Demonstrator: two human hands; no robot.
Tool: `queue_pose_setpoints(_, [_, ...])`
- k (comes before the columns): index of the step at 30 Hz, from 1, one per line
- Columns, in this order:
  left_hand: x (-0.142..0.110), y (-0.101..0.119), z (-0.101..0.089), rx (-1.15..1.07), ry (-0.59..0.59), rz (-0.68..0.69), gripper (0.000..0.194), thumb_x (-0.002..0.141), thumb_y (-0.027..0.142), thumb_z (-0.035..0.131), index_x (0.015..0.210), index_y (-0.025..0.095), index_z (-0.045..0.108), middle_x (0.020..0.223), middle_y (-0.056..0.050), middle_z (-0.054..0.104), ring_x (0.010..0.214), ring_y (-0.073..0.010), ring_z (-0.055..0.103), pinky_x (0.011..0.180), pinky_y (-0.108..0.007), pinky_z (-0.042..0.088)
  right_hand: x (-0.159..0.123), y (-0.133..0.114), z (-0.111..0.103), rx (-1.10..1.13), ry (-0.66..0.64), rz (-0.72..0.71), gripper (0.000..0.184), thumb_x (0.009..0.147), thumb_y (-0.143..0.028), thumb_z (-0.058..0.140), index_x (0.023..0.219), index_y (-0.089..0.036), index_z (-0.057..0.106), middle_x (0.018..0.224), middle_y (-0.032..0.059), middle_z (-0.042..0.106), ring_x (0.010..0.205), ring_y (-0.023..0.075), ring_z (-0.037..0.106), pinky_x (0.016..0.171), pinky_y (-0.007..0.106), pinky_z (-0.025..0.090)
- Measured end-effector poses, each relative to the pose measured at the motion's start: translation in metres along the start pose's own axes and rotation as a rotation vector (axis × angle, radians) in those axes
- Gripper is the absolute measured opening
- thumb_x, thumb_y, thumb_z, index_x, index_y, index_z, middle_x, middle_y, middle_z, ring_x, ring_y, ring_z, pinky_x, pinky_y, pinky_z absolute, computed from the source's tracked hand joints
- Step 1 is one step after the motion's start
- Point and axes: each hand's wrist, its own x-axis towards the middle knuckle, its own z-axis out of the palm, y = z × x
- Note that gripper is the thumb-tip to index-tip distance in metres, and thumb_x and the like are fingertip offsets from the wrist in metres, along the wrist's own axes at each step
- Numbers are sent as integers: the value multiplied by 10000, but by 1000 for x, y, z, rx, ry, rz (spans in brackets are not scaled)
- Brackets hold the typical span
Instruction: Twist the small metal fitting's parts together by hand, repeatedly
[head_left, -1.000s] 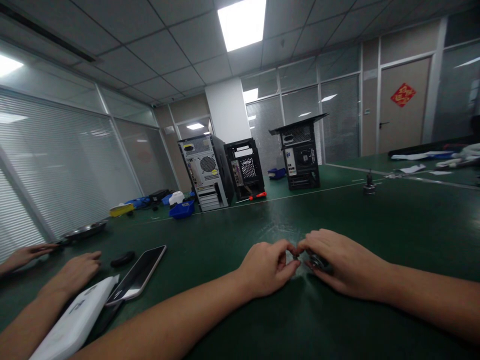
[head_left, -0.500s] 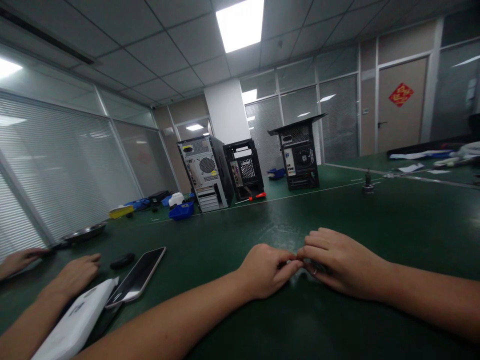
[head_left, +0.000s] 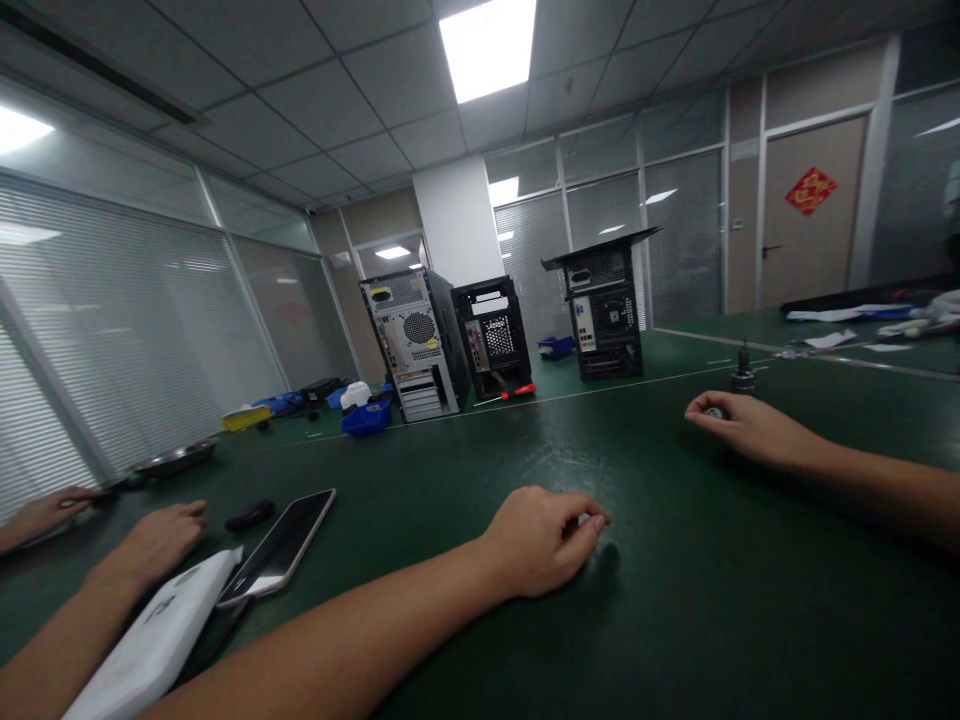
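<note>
My left hand (head_left: 544, 542) rests low over the green table, thumb and index finger pinched together. Whatever it holds, if anything, is hidden, apart from a tiny pale spot between the fingers. Farther out to the right, my right hand (head_left: 750, 430) is curled round a small round metal part (head_left: 717, 412), which shows only in part. Just behind that hand stands a dark metal fitting (head_left: 742, 370) with a narrow upright stem and a wider base.
Computer cases (head_left: 412, 345) stand along the back, with a red-handled screwdriver (head_left: 517, 392) and blue bins (head_left: 367, 418) nearby. At left lie a phone (head_left: 289, 545), a white box-like object (head_left: 161, 630), a metal bowl (head_left: 176, 458) and another person's hands (head_left: 161, 540).
My right hand has parted from my left and moved away, up and to the right, near the dark metal fitting. My left hand has stayed almost in place.
</note>
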Motion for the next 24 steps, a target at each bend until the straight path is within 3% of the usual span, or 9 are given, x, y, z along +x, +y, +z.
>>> queue_pose_setpoints(3, [0,0,0,1,-7,5,289,989,283,422,1065,197,687,675,10,637,572,-127,574,572,-234,390,10,22,-7,5,-18,69,463,885,-505,446,1068,-117,620,952,135,682,810,208,629,722,322,457])
queue_pose_setpoints(7, [0,-1,1,1,1,11,297,994,283,410,1076,196,681,658,13,616,573,-129,572,585,-236,396,17,33,-6,23,-2,131,470,895,-488,417,1104,-102,587,922,142,682,770,200,629,695,313,448])
queue_pose_setpoints(16, [-1,-1,1,-19,-5,-2,295,986,289,419,1060,195,689,637,12,606,566,-127,566,583,-235,403,18,25,-16,-6,164,161,479,886,-499,409,1123,-136,612,1180,154,631,969,229,595,768,307,424])
queue_pose_setpoints(20, [0,9,-3,-91,13,16,264,948,286,472,1012,169,701,672,-8,621,577,-124,549,587,-242,416,13,17,-32,-79,253,149,543,929,-518,269,1048,-151,651,1103,135,648,918,229,570,740,320,383])
queue_pose_setpoints(22, [-2,23,-7,-226,-44,39,261,935,319,514,1030,168,704,690,-9,621,578,-117,540,574,-237,425,10,15,-43,-122,277,118,554,934,-529,271,1011,-151,669,1076,130,653,913,223,562,751,323,370])
queue_pose_setpoints(24, [-12,44,-9,-406,-230,58,322,941,421,535,1138,217,686,747,3,643,588,-112,557,535,-224,434,8,17,-57,-158,301,93,554,930,-547,303,1016,-152,682,1097,134,647,923,222,554,760,331,365])
